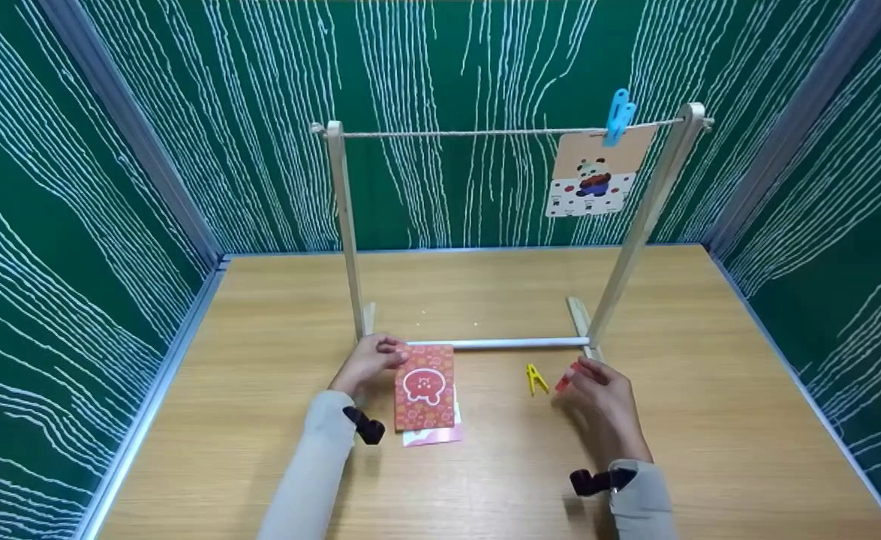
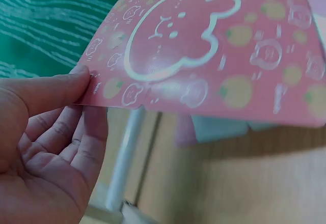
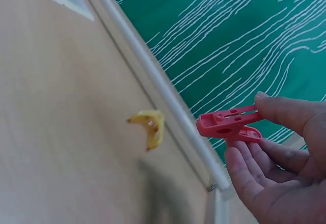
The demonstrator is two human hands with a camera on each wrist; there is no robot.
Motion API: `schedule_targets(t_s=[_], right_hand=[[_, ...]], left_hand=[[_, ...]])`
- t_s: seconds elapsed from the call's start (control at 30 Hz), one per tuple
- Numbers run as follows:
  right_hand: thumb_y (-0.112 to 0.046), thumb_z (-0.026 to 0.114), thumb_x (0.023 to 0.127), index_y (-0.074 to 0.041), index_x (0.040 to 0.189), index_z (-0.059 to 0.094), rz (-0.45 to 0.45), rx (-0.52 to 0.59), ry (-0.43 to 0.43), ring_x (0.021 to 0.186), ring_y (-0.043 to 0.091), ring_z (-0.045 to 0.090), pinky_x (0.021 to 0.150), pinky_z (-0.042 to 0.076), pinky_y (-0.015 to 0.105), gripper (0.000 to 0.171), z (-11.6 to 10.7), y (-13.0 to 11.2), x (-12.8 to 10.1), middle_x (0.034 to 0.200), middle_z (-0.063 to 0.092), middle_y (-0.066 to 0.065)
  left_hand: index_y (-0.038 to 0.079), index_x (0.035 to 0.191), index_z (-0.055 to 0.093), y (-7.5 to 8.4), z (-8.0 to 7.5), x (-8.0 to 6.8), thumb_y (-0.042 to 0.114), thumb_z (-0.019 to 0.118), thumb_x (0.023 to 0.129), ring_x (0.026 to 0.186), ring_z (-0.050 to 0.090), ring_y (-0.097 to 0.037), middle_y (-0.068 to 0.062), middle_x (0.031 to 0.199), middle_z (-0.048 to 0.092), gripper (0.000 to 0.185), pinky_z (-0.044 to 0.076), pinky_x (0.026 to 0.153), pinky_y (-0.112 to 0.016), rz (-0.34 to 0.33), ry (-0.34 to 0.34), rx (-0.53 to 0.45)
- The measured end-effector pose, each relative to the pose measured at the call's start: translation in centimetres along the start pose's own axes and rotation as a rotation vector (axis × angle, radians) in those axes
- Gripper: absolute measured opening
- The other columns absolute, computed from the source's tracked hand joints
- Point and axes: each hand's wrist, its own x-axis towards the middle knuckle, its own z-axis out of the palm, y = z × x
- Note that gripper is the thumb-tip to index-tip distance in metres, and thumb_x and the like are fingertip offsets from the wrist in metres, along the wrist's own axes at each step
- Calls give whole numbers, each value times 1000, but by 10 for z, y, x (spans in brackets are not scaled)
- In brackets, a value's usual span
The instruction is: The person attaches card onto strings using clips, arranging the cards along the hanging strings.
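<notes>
My left hand (image 1: pixel 371 363) pinches a red card (image 1: pixel 424 386) by one corner, thumb on top and fingers beneath. The card carries a white-outlined bear face and a small fruit pattern, clearest in the left wrist view. A pinkish card (image 1: pixel 433 436) lies partly hidden below it on the table. Between the thumb and fingers of my right hand (image 1: pixel 607 391) is a red clothespin (image 3: pixel 229 123). Left of that hand, a yellow clothespin (image 1: pixel 536 379) rests on the table. On the rope, a blue clothespin (image 1: pixel 620 118) holds a panda card (image 1: pixel 595 176) near the right post.
A wooden frame stands across the table, with a left post (image 1: pixel 347 232), a right post (image 1: pixel 644 225), a rope (image 1: pixel 470 133) along the top and a white bar (image 1: pixel 515 343) low down. Green walls (image 1: pixel 275 187) with white lines enclose the wooden table (image 1: pixel 711 420).
</notes>
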Motion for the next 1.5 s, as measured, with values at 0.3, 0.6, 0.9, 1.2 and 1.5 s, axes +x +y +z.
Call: schedule_targets(t_s=[0.3,0.6,0.9,1.2,1.5], right_hand=[[-19,69,89,5,132,52,-122,-116,-24,90,-3,60,85,47,13,52,8,-31,6,103,67,-6],[-23,66,91,-4,137,50,-167,-209,-70,108,11,59,96,47,21,53,17,-68,10,132,56,18],[-30,67,90,-5,137,51,-238,-261,-85,116,21,56,100,45,29,56,26,-102,10,131,57,18],[-28,69,88,-1,133,54,-367,-218,-93,97,2,60,87,48,12,54,34,-135,8,125,60,20],[-24,69,88,-3,133,54,-422,-180,-88,99,4,61,89,48,13,51,39,-165,3,123,62,16]], left_hand=[[4,114,64,39,12,3,14,69,87,97,66,-21,-12,108,68,29,54,90,-36,8,46,-101],[11,113,66,87,22,6,22,65,92,109,60,-21,-7,111,66,24,48,98,-37,69,122,-93],[7,109,68,126,40,5,17,67,91,98,61,-17,-8,104,67,20,51,87,-29,241,207,-164],[8,106,70,156,45,5,16,67,91,92,61,-13,-7,100,69,18,49,78,-22,364,247,-192],[8,107,71,180,45,2,17,66,91,91,62,-14,-8,101,71,20,50,79,-23,428,265,-197]])
